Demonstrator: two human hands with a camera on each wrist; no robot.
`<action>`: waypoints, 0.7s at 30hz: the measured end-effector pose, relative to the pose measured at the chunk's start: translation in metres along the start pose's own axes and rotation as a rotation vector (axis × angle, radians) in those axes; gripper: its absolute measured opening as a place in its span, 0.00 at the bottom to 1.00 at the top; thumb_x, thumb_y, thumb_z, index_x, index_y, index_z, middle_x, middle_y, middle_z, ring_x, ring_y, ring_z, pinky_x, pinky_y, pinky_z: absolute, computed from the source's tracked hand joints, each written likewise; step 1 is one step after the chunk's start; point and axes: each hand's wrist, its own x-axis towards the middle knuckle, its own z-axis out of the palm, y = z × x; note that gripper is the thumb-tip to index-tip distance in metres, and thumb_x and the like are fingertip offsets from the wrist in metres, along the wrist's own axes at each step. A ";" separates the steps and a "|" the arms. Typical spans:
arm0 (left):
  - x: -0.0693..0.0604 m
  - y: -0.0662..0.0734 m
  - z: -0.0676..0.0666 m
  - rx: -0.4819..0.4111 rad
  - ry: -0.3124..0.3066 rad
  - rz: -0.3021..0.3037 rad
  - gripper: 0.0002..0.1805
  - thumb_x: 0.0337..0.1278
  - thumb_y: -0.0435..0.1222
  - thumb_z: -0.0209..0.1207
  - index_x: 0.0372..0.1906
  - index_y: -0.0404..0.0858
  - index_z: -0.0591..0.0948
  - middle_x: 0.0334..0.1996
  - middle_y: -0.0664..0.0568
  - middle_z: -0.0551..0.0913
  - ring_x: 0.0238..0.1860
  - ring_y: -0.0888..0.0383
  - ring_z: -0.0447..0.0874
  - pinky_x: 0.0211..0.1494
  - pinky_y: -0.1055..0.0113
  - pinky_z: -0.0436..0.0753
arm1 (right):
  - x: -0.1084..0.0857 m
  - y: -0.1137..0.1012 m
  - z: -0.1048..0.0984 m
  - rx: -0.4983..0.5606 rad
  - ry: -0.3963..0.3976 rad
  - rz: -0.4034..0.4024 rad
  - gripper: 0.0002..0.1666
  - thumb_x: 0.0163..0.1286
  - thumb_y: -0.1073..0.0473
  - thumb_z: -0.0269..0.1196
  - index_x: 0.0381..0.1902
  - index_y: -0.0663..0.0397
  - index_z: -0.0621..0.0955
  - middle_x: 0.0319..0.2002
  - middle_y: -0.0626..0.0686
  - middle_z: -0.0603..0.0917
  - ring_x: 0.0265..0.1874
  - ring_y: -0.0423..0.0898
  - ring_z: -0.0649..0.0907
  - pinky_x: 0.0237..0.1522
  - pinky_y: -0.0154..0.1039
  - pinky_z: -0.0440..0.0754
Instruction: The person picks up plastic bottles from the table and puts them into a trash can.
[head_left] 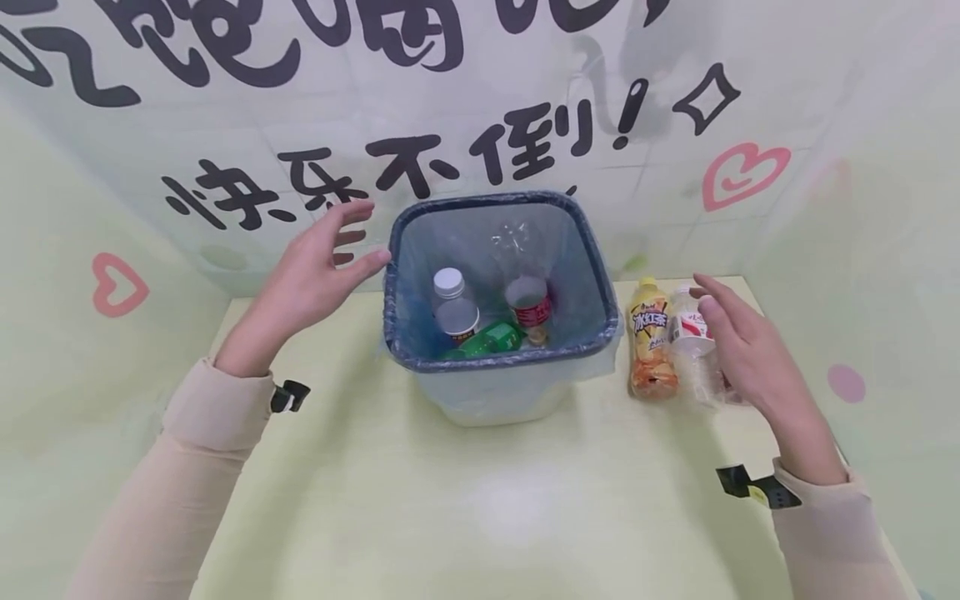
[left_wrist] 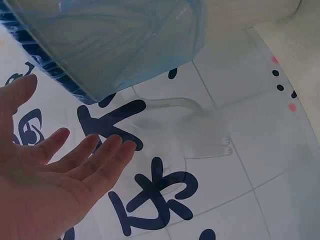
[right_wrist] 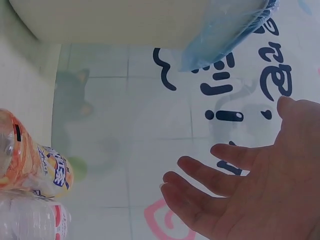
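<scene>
A bin lined with a clear bluish bag (head_left: 498, 367) stands in the middle of the table. Inside lie a white-capped bottle (head_left: 450, 287), a green bottle (head_left: 491, 340) and a clear bottle with a red label (head_left: 531, 310). My left hand (head_left: 311, 271) is held beside the bin's left rim, fingers loosely bent and holding nothing; the left wrist view shows its palm. On the right, my empty right hand (head_left: 750, 354) hovers by an orange iced tea bottle (head_left: 651, 342) and a clear bottle with a white-and-red label (head_left: 692, 325), partly covering the bottles there.
The pale table (head_left: 487, 508) extends in front of the bin. Behind it rises a light wall (head_left: 480, 100) with large black lettering and pink hearts. Pale side panels (head_left: 67, 358) flank the table on both sides.
</scene>
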 end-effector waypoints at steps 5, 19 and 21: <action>-0.009 -0.005 0.005 -0.038 -0.003 -0.012 0.37 0.67 0.45 0.61 0.75 0.41 0.61 0.74 0.48 0.62 0.70 0.44 0.67 0.67 0.46 0.71 | -0.002 0.002 -0.001 -0.011 -0.018 0.045 0.33 0.82 0.42 0.39 0.79 0.42 0.57 0.72 0.62 0.67 0.65 0.69 0.68 0.60 0.73 0.59; -0.052 -0.014 0.031 -0.257 0.054 0.079 0.44 0.66 0.57 0.56 0.79 0.44 0.53 0.78 0.52 0.53 0.74 0.41 0.60 0.66 0.39 0.68 | -0.006 0.021 0.011 -0.007 -0.072 0.108 0.38 0.80 0.41 0.44 0.79 0.50 0.54 0.71 0.68 0.64 0.65 0.73 0.67 0.57 0.73 0.64; -0.058 -0.014 0.035 -0.272 0.067 0.089 0.45 0.64 0.59 0.56 0.79 0.45 0.53 0.78 0.53 0.53 0.74 0.42 0.60 0.66 0.39 0.68 | -0.007 0.022 0.013 -0.011 -0.077 0.109 0.38 0.80 0.40 0.44 0.79 0.52 0.54 0.71 0.69 0.64 0.65 0.73 0.67 0.58 0.72 0.64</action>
